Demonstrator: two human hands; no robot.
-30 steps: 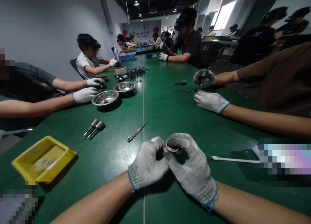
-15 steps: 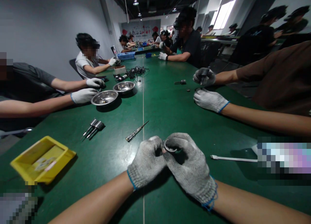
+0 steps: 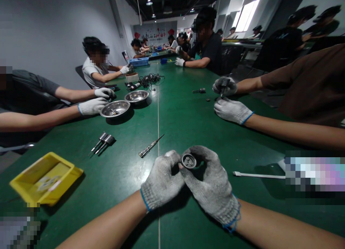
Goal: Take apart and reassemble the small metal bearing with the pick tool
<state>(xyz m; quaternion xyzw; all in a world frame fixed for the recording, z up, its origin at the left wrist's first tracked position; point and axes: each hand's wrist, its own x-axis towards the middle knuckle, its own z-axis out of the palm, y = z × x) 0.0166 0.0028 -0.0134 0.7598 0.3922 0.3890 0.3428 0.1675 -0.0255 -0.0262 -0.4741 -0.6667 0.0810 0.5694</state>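
Greyish knit gloves (image 3: pixel 155 200) with blue-edged cuffs cover both of the person's hands in the head view. The right hand (image 3: pixel 210 180) grips a round metal part (image 3: pixel 189 161) between thumb and fingers, its open face tipped toward the camera and small round shapes visible inside. This part sits at the right hand's fingertips, just above the green table (image 3: pixel 188 126). The left hand (image 3: pixel 164 180) is curled, its fingertips meeting the right hand's beside the part; I cannot tell whether it pinches anything, as its fingertips are hidden.

Just beyond the left hand lies a screwdriver (image 3: pixel 151 146), its thin tip pointing away and to the right. Farther out to the left of that hand are metal rods (image 3: pixel 104 143) with thick ends, and nearer the table's left edge, a yellow bin (image 3: pixel 58 190) with small pale pieces in it. Well beyond the left hand stand a near bowl (image 3: pixel 123 107) and a far bowl (image 3: pixel 136 96), both of shiny metal. To the right of the right hand, a white cable (image 3: pixel 258 175) lies flat. Past that hand, a co-worker's gloved hands (image 3: pixel 233 110) work over the table.
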